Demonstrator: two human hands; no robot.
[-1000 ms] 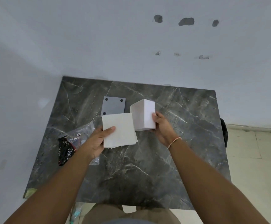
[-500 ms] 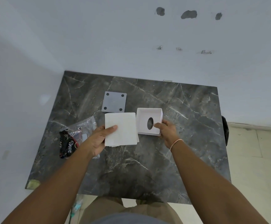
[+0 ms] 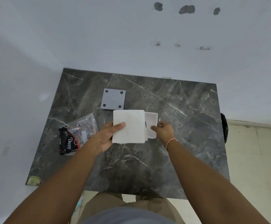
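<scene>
My left hand grips a square stack of white paper napkins by its left edge, thumb on top. The stack hangs over the left part of a white box that lies open side up on the dark marble table. A dark oval hole in the box bottom shows just at the stack's edge. My right hand holds the box at its near right rim, fingers curled on it. A grey square plate with four dark round feet lies flat behind the napkins.
A clear plastic bag with black printed packaging lies at the left of the table. White walls close the table in at the back and left. Pale floor tiles run along the right. The table's near edge is by my legs.
The box went from standing on edge to lying open side up. My left hand has carried the napkin stack rightward, so it now covers the left part of the box.
</scene>
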